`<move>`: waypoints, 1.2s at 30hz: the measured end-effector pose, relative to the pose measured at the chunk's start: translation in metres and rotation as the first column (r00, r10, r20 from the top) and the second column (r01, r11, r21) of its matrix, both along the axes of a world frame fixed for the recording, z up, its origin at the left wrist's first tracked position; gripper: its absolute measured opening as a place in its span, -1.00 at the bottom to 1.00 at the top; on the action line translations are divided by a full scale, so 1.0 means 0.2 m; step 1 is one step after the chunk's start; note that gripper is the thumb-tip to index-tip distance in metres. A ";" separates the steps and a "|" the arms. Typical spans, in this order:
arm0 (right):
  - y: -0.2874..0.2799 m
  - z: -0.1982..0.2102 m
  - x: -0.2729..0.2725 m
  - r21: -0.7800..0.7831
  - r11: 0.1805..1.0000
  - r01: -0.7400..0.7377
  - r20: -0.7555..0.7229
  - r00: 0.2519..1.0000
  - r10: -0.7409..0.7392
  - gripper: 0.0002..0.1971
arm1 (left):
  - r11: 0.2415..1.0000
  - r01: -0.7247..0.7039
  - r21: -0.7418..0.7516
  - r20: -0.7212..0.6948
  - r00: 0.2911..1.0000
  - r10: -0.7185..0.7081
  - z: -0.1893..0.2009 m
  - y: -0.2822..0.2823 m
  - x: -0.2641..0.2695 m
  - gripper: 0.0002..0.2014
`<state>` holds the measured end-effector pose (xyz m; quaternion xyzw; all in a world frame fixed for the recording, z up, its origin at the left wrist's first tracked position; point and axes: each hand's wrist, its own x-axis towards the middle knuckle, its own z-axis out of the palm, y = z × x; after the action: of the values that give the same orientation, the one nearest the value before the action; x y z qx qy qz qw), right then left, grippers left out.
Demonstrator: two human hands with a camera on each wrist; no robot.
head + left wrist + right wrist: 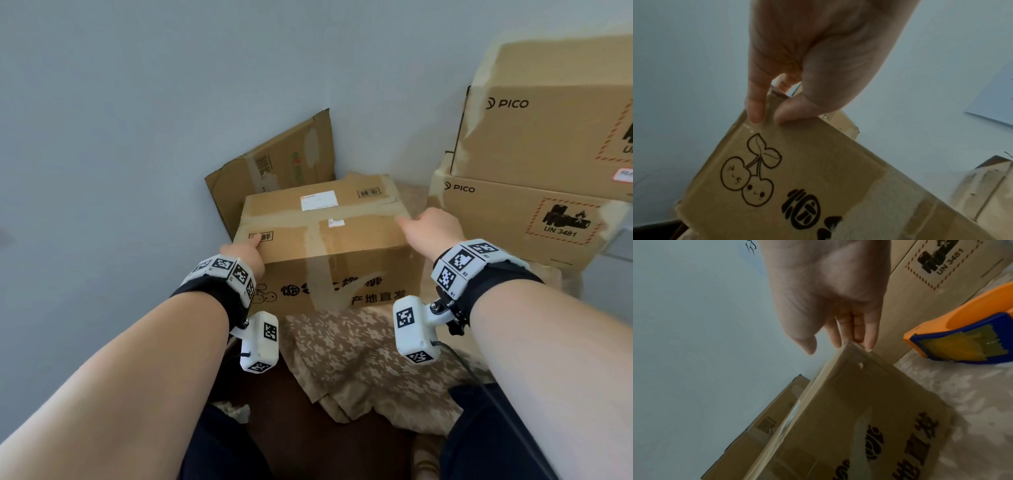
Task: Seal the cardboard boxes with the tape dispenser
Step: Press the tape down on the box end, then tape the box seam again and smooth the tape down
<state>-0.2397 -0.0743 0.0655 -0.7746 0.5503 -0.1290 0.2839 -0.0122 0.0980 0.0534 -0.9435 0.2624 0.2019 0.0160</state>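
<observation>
Hands at both top corners of the cherry-print box (pixel 325 236), which sits on the floral cloth (pixel 359 353); all places below are given relative to this box.

Left of it: bare grey wall (pixel 120 120), close alongside. Left hand (pixel 248 253) is on the near-left top corner; in the left wrist view a fingertip (pixel 755 113) and the thumb touch the cardboard at the corner edge, fingers fairly straight, not wrapped around anything.

Behind it: a flattened carton (pixel 281 164) leaning on the wall, just beside the box's back edge.

On the box: tape strips already run along and across the top seam and down the near face.

Right hand (pixel 431 229) is at the right top corner, fingers straight, tips (pixel 869 344) touching the corner edge, holding nothing. Right of the box, near it on the cloth: tape dispenser (pixel 962 331), orange and blue, lying untouched. Further right: two stacked PICO boxes (pixel 534 212).

Judgement: step in hand is positioning or checking this box, not taping. This one looks sealed. Next move likely needs the right hand to free itself and pick up the dispenser, or both hands to shift the box aside.

Room: wall and leaning carton hem the left and back; the PICO stack closes the right. Open room lies only toward the person, over the cloth.
</observation>
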 end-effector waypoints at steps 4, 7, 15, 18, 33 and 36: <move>-0.02 0.01 -0.13 0.072 0.990 0.123 -0.053 0.991 -0.119 -0.69 | 0.946 0.071 -0.317 0.000 0.997 -0.074 0.02 -0.06 -0.07 -0.27; 0.00 0.01 -0.16 0.326 0.945 0.018 0.035 0.999 -0.031 -0.68 | 0.863 0.134 -0.487 -0.062 0.980 -0.187 0.05 -0.12 -0.15 -0.36; 0.14 0.07 -0.10 0.559 0.726 -0.401 0.182 0.913 0.364 -0.79 | 0.887 0.336 -0.318 -0.149 0.906 -0.397 0.04 -0.25 -0.42 -0.01; 0.13 0.07 -0.09 0.480 0.790 -0.383 0.155 0.923 0.353 -0.83 | 0.919 0.336 -0.207 -0.147 0.918 -0.369 0.01 -0.27 -0.47 0.16; -0.07 -0.09 -0.16 0.061 0.996 -0.070 -0.183 0.980 0.080 -0.72 | 0.836 0.548 -0.026 -0.074 0.833 -0.548 0.12 -0.31 -0.40 -0.13; -0.08 -0.12 -0.17 0.058 0.996 -0.061 -0.239 0.968 0.074 -0.75 | 0.829 0.558 -0.032 -0.044 0.828 -0.559 0.14 -0.29 -0.40 -0.20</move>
<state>-0.2745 -0.0911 0.0422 -0.7954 0.5571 -0.0104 0.2385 -0.0920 0.0390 0.0820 -0.8204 0.5285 0.2103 0.0590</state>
